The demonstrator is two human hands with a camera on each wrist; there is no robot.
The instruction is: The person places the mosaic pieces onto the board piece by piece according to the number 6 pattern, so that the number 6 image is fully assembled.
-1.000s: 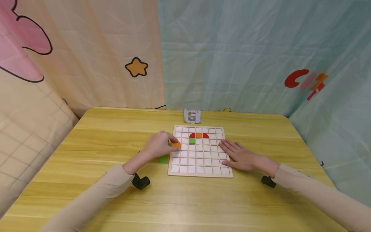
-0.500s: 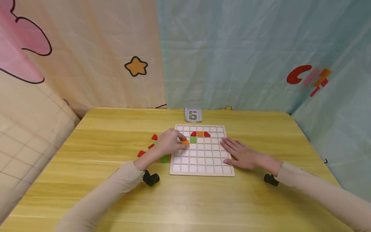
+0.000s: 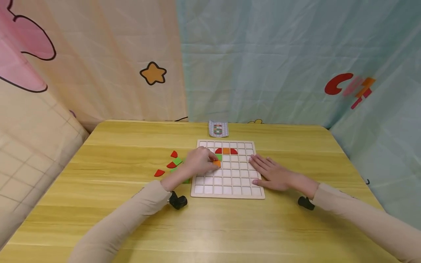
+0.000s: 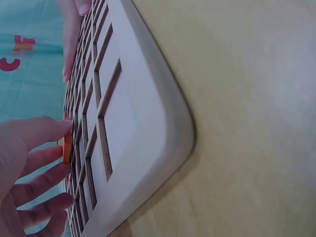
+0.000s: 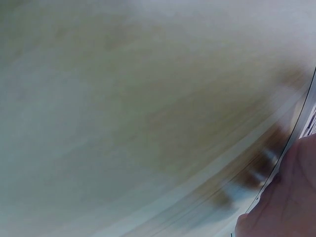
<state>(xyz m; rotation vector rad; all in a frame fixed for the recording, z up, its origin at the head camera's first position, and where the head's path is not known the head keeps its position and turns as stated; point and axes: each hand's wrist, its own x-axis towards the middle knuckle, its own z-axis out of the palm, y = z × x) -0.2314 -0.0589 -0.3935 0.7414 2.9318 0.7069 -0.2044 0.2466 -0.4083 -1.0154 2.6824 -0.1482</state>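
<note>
My left hand [image 3: 198, 161] pinches an orange square tile [image 3: 217, 164] between thumb and fingers, low over the wooden grid board [image 3: 227, 195]. In the left wrist view the orange tile [image 4: 66, 140] stands on edge at the tips of thumb and finger, right at the grid. A green tile [image 3: 218, 157] lies in the cell just behind it, partly covered by the fingers. Along a back row sit a red quarter-round tile [image 3: 218, 151], an orange tile [image 3: 226, 151] and another red quarter-round [image 3: 234, 151]. My right hand [image 3: 271, 174] rests with straight fingers on the board's right edge.
Left of the board lie loose red quarter-round tiles [image 3: 159, 172] and green tiles [image 3: 177, 161], some hidden behind the left hand. A small patterned card [image 3: 218, 129] lies behind the board, near the table's back edge. Printed curtains [image 3: 279, 65] surround the table.
My left hand has carried the orange tile rightward from the board's left edge to the cell in front of the green tile. The right hand stays on the board's right edge.
</note>
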